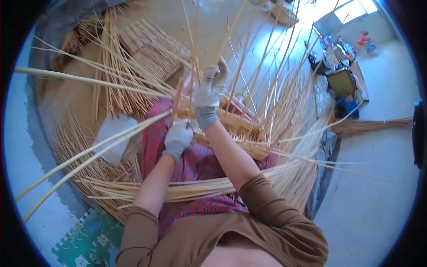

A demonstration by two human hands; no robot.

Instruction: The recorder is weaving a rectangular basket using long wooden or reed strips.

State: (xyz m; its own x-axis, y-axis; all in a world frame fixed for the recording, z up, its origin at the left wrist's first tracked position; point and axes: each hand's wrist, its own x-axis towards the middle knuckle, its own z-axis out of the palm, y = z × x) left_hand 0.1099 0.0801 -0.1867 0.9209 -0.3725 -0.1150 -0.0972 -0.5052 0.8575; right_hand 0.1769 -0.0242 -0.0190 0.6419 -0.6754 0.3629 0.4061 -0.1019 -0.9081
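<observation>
A partly woven wicker basket [254, 132] lies across my lap, with long pale canes fanning out from it upward and to both sides. My left hand [179, 137], in a light grey work glove, is closed at the basket's left end, its fingertips against the weave. What it pinches there is hidden. My right hand [210, 91], gloved too, is raised over the basket's far left part. Its fingers are closed round a pale cane [230, 30] that runs up from them. Striped red and blue cloth [202, 162] covers my legs beneath the basket.
A bundle of canes [209, 189] crosses my lap. Cut sticks [122, 95] and a slatted woven panel [153, 44] lie at the far left. More canes spread at right. A cluttered box [342, 82] stands far right; a green foam mat [91, 238] is near left.
</observation>
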